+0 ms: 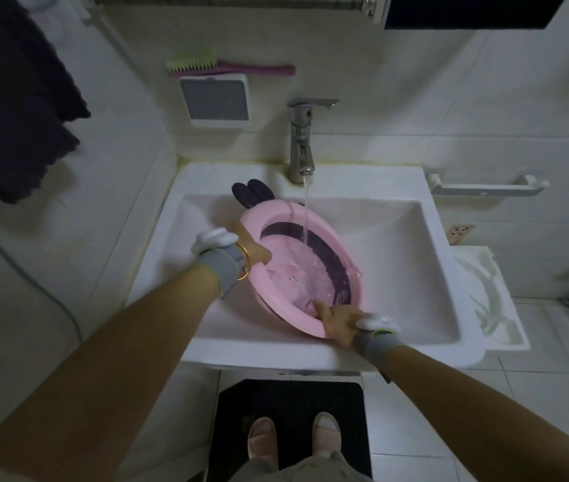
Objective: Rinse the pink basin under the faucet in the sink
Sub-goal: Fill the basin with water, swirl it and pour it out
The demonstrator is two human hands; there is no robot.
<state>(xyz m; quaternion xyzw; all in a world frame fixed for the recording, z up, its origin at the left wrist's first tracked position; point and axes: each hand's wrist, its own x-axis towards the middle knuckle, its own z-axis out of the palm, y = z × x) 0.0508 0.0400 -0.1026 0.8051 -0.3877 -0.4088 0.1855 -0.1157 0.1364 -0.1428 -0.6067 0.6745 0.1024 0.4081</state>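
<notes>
Pink basin (305,269) tilted in sink (401,273), between 2 hands. Left hand (253,250) grips far-left rim, right hand (337,323) grips near rim. Faucet (302,140) water runs into basin w/ splashing.

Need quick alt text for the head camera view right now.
Both hands tilt a pink basin in a white sink while the faucet runs water into it. The left hand grips the far rim, the right hand the near rim.

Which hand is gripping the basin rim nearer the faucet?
The left hand. It holds the far-left rim of the pink basin, closer to the faucet; the right hand holds the near rim, at the sink's front edge.
</notes>
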